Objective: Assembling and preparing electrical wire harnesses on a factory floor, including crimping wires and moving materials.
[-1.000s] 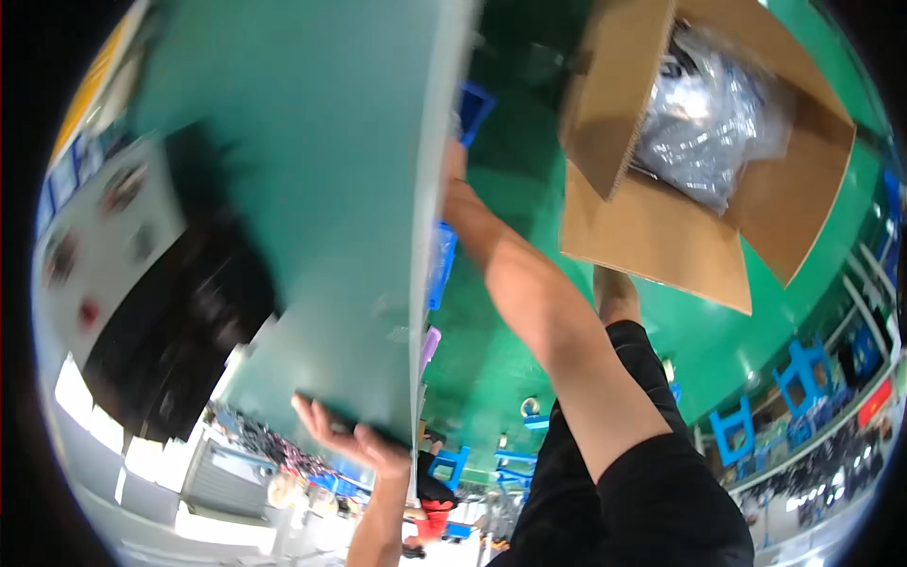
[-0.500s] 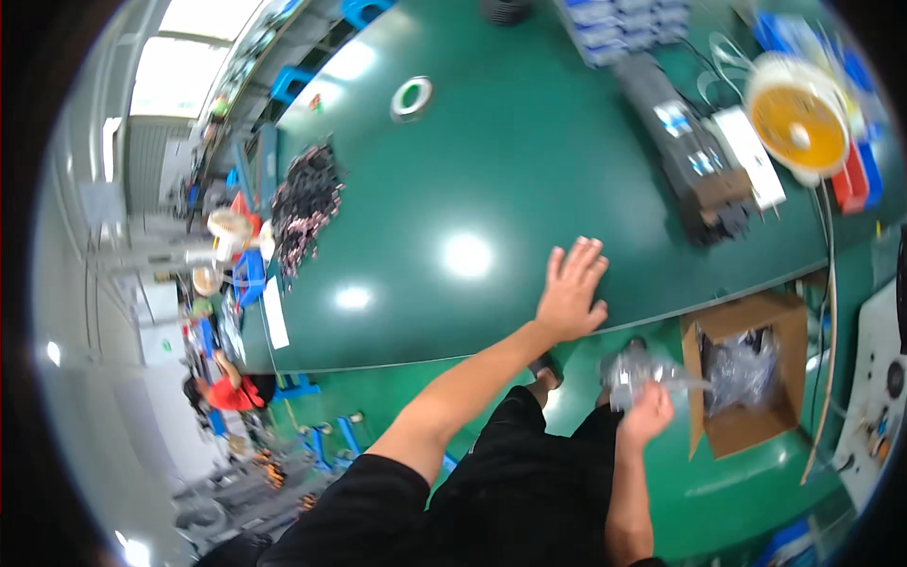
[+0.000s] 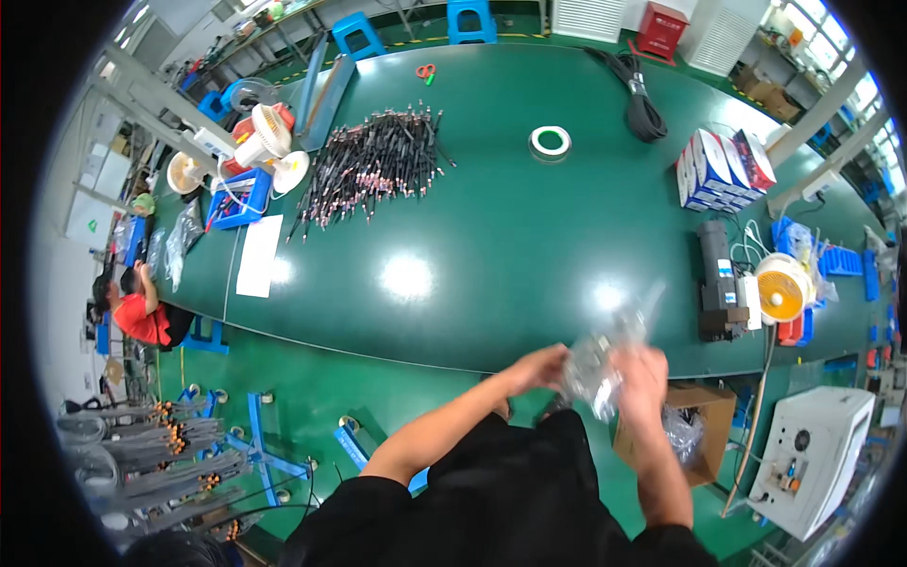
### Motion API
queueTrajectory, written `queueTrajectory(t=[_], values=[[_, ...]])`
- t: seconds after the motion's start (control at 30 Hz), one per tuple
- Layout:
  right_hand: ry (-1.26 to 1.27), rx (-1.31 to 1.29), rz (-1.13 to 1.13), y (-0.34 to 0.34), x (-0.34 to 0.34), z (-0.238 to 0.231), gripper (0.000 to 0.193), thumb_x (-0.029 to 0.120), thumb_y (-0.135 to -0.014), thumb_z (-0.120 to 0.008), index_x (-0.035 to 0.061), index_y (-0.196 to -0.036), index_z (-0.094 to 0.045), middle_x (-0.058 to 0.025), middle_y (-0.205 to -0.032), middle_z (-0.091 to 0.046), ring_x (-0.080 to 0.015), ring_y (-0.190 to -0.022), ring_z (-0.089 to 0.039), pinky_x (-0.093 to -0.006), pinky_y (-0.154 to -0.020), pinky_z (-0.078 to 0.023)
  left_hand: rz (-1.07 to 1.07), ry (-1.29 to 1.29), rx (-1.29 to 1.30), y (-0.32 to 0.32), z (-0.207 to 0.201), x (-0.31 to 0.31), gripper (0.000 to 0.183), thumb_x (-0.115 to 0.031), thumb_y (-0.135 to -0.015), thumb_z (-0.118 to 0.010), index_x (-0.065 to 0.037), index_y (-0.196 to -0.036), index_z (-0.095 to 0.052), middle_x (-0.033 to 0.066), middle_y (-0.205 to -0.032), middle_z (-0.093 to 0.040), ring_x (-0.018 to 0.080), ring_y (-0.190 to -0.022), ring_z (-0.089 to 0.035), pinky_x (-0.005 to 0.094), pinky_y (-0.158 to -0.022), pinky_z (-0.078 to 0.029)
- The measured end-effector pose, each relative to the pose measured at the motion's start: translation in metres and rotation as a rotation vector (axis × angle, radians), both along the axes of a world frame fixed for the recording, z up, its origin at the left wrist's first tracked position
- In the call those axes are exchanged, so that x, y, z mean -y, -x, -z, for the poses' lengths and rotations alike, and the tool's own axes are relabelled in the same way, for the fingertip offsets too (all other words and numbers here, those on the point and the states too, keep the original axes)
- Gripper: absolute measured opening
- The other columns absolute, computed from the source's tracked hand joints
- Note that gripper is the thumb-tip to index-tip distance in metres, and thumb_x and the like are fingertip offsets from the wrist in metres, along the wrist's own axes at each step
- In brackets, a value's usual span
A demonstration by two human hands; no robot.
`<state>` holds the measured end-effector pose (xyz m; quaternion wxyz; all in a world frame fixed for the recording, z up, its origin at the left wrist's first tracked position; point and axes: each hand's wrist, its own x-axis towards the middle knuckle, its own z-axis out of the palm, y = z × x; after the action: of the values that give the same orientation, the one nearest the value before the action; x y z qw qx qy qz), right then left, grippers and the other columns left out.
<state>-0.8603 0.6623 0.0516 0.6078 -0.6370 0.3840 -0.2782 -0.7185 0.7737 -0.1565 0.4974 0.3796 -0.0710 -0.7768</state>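
A crumpled clear plastic bag [image 3: 592, 370] is between my hands, just over the near edge of the green table [image 3: 491, 274]. My right hand [image 3: 642, 376] is closed on its right side, smeared by motion. At the bag's left side, my left hand [image 3: 537, 369] has its fingers bent in and pinching the bag's edge. What the bag contains, if anything, is too blurred to make out. Under the table edge, an open cardboard box [image 3: 715, 430] holds more clear plastic bags [image 3: 682, 430].
Many short black cables [image 3: 373, 165] lie heaped at left, near a white sheet [image 3: 258, 255]. A tape roll [image 3: 550, 143] and coiled black cable [image 3: 646, 118] lie farther back. At right are a black device [image 3: 718, 283], a fan [image 3: 782, 288] and stacked boxes [image 3: 715, 170]. A person in red [image 3: 142, 317] sits far left.
My left hand has come off the tabletop to the bag. My right hand has lifted the bag from beside the box to the table edge. The view has swung round.
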Motion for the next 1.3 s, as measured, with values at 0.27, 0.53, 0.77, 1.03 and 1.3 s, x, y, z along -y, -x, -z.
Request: queueTrajectory(t=[0.27, 0.53, 0.77, 1.03, 1.3], values=[[0.233, 0.139, -0.306, -0.263, 0.1, 0.092, 0.024, 0.012, -0.082, -0.066, -0.0029, -0.064, -0.059, -0.0042, -0.055, -0.052, -0.0108, -0.053, -0.048, -0.0337, -0.05, -0.039, -0.569, -0.13, 0.473, -0.133, 0.007, -0.064, 0.044, -0.032, -0.102, -0.052, -0.004, -0.136, -0.049, 0.0139, -0.134, -0.059, 0.0266, -0.118, -0.061, 0.0399, -0.102, -0.046], [0.22, 0.183, -0.141, -0.522, 0.178, 0.108, 0.028, 0.021, -0.081, -0.065, -0.0037, -0.067, -0.067, -0.0171, -0.061, -0.064, -0.0223, -0.057, -0.062, -0.0404, -0.058, -0.047, 0.22, -0.761, 1.574, -0.139, 0.009, -0.113, 0.102, -0.041, -0.083, -0.075, -0.005, -0.158, -0.016, 0.0254, -0.164, -0.006, 0.0507, -0.15, -0.005, 0.0761, -0.105, -0.028], [0.071, 0.225, 0.134, -0.613, 0.209, 0.164, 0.028, 0.02, -0.081, -0.064, -0.0033, -0.067, -0.065, -0.0128, -0.059, -0.063, -0.0194, -0.057, -0.06, -0.0383, -0.06, -0.047, 0.217, -0.755, 1.594, -0.138, 0.015, -0.109, 0.11, -0.04, -0.078, -0.081, -0.001, -0.157, -0.016, 0.0258, -0.164, -0.002, 0.0517, -0.15, -0.001, 0.0777, -0.103, -0.029], [0.024, -0.125, 0.035, -0.558, 0.221, 0.261, 0.029, 0.023, -0.081, -0.065, -0.0035, -0.07, -0.067, -0.0208, -0.069, -0.065, -0.0345, -0.065, -0.067, -0.0446, -0.067, -0.05, 0.226, -0.718, 1.58, -0.144, 0.018, -0.09, 0.111, -0.038, -0.077, -0.082, -0.001, -0.157, -0.015, 0.0266, -0.165, 0.0, 0.0519, -0.15, 0.001, 0.0771, -0.104, -0.028], [1.056, -0.933, -0.524, -0.49, 0.244, 0.242, 0.034, 0.031, -0.079, -0.062, 0.0003, -0.089, -0.072, -0.0236, -0.099, -0.068, -0.0409, -0.099, -0.063, -0.0531, -0.086, -0.05, 0.182, -0.768, 1.596, -0.154, 0.016, -0.108, 0.112, -0.036, -0.075, -0.084, -0.006, -0.158, -0.017, 0.0258, -0.165, -0.002, 0.0512, -0.15, -0.002, 0.0748, -0.104, -0.029]])
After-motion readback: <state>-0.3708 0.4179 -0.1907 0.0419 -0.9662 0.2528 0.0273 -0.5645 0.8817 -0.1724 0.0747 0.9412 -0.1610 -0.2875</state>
